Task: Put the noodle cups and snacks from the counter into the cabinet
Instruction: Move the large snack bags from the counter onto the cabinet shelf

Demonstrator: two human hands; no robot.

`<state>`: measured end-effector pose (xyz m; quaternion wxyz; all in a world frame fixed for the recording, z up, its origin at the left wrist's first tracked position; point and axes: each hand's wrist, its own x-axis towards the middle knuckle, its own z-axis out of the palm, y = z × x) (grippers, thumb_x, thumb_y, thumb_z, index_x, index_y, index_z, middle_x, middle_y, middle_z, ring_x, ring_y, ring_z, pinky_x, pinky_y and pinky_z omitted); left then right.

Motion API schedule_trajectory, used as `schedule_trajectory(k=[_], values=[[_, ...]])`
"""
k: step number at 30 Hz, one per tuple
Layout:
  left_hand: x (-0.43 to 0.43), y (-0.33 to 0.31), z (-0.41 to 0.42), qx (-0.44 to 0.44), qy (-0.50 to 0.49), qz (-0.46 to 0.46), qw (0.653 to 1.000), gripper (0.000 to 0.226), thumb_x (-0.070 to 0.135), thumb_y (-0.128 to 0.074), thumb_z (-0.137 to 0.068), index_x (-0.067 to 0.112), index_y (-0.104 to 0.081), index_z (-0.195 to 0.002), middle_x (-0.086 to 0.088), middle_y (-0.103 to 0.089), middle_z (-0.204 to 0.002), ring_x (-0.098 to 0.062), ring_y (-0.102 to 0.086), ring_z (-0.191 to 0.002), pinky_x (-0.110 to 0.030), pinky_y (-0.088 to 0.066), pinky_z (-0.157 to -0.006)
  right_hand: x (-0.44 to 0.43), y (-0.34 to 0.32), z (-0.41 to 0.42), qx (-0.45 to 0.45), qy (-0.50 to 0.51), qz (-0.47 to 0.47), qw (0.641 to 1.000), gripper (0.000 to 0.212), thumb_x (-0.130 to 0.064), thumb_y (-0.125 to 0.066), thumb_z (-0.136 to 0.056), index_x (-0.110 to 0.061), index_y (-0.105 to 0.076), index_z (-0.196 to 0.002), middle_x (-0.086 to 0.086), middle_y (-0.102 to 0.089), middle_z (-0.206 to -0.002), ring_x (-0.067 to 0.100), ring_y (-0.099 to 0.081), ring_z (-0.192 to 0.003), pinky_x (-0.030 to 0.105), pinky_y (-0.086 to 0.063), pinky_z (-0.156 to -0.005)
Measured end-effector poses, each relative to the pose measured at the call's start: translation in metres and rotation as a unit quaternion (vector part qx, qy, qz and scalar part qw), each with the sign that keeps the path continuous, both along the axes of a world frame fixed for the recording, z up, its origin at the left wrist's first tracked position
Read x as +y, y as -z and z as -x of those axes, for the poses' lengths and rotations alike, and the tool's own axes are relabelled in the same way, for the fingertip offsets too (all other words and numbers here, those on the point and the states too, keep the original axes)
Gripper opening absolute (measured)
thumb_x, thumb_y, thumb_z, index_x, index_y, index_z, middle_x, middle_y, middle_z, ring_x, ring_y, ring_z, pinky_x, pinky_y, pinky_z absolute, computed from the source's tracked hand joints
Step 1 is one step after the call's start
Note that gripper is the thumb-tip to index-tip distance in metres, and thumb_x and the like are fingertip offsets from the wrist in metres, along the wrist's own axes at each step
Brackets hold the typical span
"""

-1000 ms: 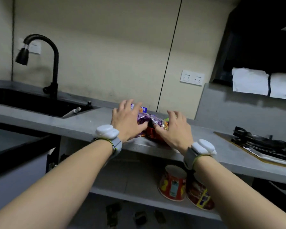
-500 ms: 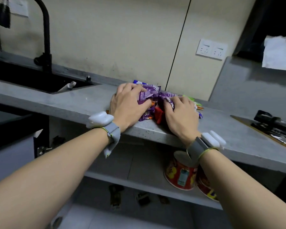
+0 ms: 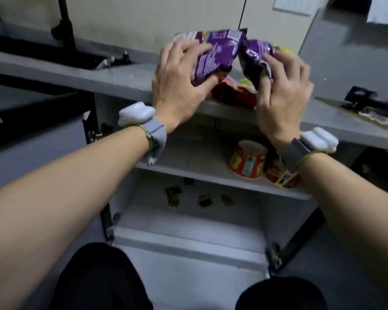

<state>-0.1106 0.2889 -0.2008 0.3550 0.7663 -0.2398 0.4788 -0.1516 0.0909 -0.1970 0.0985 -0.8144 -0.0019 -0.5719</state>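
Because the purple snack bags and the red packets under them at the counter edge look light, soft and slippery, the left hand and right hand, each closed on one bag, should squeeze the bundle from both sides.

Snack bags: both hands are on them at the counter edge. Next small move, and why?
Probably lower the bundle to the shelf. The left hand and right hand each clutch a purple snack bag, with red packets pinched between. Two noodle cups fill the shelf's right end; its left part is free.
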Motion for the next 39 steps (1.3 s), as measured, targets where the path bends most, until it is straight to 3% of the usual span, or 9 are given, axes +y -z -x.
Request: schedule_trajectory(k=[3,8,13,16,20,28,32,35,39], values=[[0.006,0.024,0.033,0.005,0.009,-0.021,1.0,0.056,0.05,-0.056,-0.085,0.022,-0.056,-0.133,-0.004,-0.053,-0.133,-0.022,-0.044,-0.125,-0.027,-0.039,-0.098,0.002,0.023,0.037,-0.011,-0.016,0.009,1.0,0.042,-0.035,-0.039,-0.097,-0.025,-0.056,-0.134,0.001,-0.052,-0.139,0.023,-0.043,-0.13,0.039,-0.036,-0.097],[0.014,0.083,0.076,0.003,0.012,-0.028,1.0,0.056,0.048,-0.062,-0.082,0.021,-0.058,-0.131,-0.004,-0.055,-0.132,-0.026,-0.045,-0.127,-0.041,-0.044,-0.101,0.014,0.083,0.079,0.01,-0.015,0.02,1.0,0.039,-0.034,-0.042,-0.098,-0.027,-0.055,-0.134,0.0,-0.054,-0.137,0.021,-0.043,-0.127,0.04,-0.036,-0.095],[0.022,0.14,0.076,0.08,-0.002,-0.107,0.991,0.059,0.05,-0.061,-0.08,0.026,-0.053,-0.134,-0.002,-0.051,-0.135,-0.023,-0.041,-0.128,-0.044,-0.044,-0.1,0.019,0.144,0.082,0.112,-0.002,-0.005,0.994,0.037,-0.035,-0.042,-0.097,-0.025,-0.058,-0.129,0.001,-0.055,-0.134,0.021,-0.04,-0.125,0.042,-0.035,-0.093],[0.023,0.169,0.053,0.14,-0.031,-0.161,0.976,0.065,0.053,-0.061,-0.082,0.025,-0.047,-0.139,-0.003,-0.048,-0.138,-0.024,-0.038,-0.131,-0.046,-0.041,-0.102,0.018,0.17,0.061,0.185,-0.011,-0.045,0.982,0.035,-0.035,-0.038,-0.099,-0.022,-0.06,-0.123,0.003,-0.057,-0.128,0.025,-0.046,-0.119,0.045,-0.039,-0.09],[0.012,0.198,0.001,0.209,-0.057,-0.149,0.965,0.068,0.054,-0.059,-0.083,0.023,-0.044,-0.142,-0.004,-0.049,-0.136,-0.024,-0.039,-0.132,-0.045,-0.041,-0.102,0.016,0.192,0.005,0.266,-0.017,-0.085,0.96,0.035,-0.037,-0.033,-0.101,-0.02,-0.058,-0.119,0.005,-0.056,-0.124,0.027,-0.047,-0.115,0.046,-0.04,-0.089],[-0.016,0.245,-0.131,0.296,-0.093,-0.203,0.929,0.068,0.062,-0.051,-0.085,0.026,-0.044,-0.141,-0.013,-0.043,-0.143,-0.035,-0.034,-0.135,-0.046,-0.04,-0.104,0.005,0.255,-0.127,0.355,0.078,0.002,0.932,0.046,-0.043,-0.034,-0.097,-0.017,-0.055,-0.129,0.021,-0.052,-0.13,0.04,-0.045,-0.121,0.05,-0.041,-0.088],[-0.032,0.275,-0.153,0.28,-0.106,-0.168,0.939,0.063,0.062,-0.054,-0.078,0.027,-0.055,-0.131,-0.009,-0.054,-0.135,-0.032,-0.045,-0.13,-0.046,-0.048,-0.091,0.0,0.296,-0.14,0.337,0.123,0.052,0.932,0.06,-0.05,-0.05,-0.088,-0.016,-0.049,-0.137,0.023,-0.055,-0.121,0.04,-0.048,-0.112,0.048,-0.045,-0.075],[-0.04,0.279,-0.161,0.244,-0.114,-0.162,0.949,0.065,0.062,-0.053,-0.073,0.025,-0.062,-0.125,-0.009,-0.061,-0.127,-0.03,-0.052,-0.125,-0.046,-0.048,-0.087,0.002,0.294,-0.147,0.308,0.134,0.066,0.94,0.064,-0.058,-0.046,-0.089,-0.013,-0.049,-0.136,0.022,-0.056,-0.116,0.037,-0.048,-0.106,0.044,-0.045,-0.072],[-0.041,0.272,-0.158,0.285,-0.111,-0.196,0.932,0.073,0.067,-0.051,-0.077,0.028,-0.049,-0.139,-0.008,-0.048,-0.145,-0.027,-0.038,-0.14,-0.058,-0.038,-0.102,0.005,0.288,-0.146,0.322,0.118,0.045,0.938,0.07,-0.064,-0.046,-0.087,-0.014,-0.051,-0.135,0.02,-0.057,-0.119,0.037,-0.051,-0.107,0.044,-0.045,-0.073]])
